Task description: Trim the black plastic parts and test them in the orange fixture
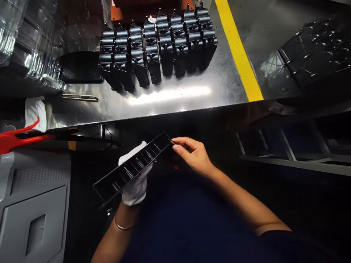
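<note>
A long black plastic part (131,168) with thin ribs inside is held at a slant in front of the bench edge. My left hand (137,182), in a white glove, grips it from behind and below, partly hidden by it. At the part's upper right end is my bare right hand (192,151), its thumb and forefinger pinched at the corner; a small dark tip shows between them, too small to make out. Rows of similar black parts (156,47) stand on the metal bench (170,96) beyond my hands.
Red-handled pliers or scissors (16,138) jut in at left by a white cloth (35,113). A pen-like tool (79,97) lies on the bench. Yellow tape (238,47) crosses it. A grey bin (35,219) stands lower left, a metal rack (290,160) at right.
</note>
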`<action>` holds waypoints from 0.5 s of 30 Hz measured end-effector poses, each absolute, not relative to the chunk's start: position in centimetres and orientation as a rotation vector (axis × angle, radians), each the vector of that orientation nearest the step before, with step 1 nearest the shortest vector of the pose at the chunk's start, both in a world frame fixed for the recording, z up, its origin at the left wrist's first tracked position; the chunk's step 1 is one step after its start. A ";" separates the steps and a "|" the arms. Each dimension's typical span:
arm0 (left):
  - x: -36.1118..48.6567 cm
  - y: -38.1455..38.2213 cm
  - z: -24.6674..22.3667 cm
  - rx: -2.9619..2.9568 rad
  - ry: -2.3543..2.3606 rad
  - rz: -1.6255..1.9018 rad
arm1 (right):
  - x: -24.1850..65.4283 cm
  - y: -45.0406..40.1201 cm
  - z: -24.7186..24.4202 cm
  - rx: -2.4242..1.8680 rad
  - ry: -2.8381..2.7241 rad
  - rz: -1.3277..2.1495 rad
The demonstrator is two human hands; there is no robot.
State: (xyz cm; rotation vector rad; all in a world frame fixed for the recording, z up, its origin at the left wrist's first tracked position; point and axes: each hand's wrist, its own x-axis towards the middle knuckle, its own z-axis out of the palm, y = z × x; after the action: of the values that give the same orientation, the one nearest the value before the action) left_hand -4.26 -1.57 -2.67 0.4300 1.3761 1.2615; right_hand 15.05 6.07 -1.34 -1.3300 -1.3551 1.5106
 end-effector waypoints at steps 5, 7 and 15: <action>-3.9 -0.3 -2.1 0.281 1.194 1.287 | 15.5 6.9 0.1 -1.248 -1.706 1.534; -3.3 0.5 -1.9 0.199 1.112 1.323 | 14.8 6.8 0.0 -1.247 -1.778 1.405; -1.8 3.6 0.2 0.041 1.255 1.635 | 12.8 5.4 0.0 -1.469 -1.905 1.163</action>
State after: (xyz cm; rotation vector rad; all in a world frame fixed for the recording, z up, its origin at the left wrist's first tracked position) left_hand -1.75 3.58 0.16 0.0411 1.2549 1.6349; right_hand 12.81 5.43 -0.02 -1.4687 -1.9055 1.1628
